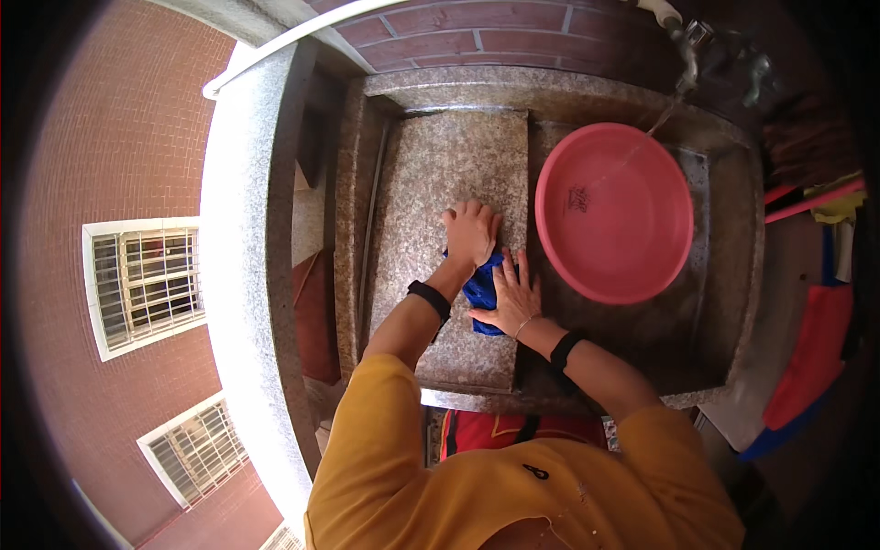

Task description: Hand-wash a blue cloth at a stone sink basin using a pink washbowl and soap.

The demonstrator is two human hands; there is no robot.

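A wet-looking blue cloth [483,292] lies bunched on the speckled stone washboard slab [426,172] before me. My left hand [471,230] is curled over the cloth's far end, knuckles up; the fingertips and whatever is under the palm are hidden. Close by on the right, my right hand [512,299] presses the nearer part of the cloth against the slab, thumb and fingers spread around it. To the right of both hands, a round pink plastic basin [612,275] stands in the sink basin [694,330]. A thin stream of water falls into it from a metal tap [689,65].
A second tap [758,77] is on the wall, right of the running one. A stone ledge [240,240] runs along the left, with a white pipe [295,33] crossing above. Red and blue items [808,357] stand beyond the sink's right rim. Barred windows [148,282] show outside.
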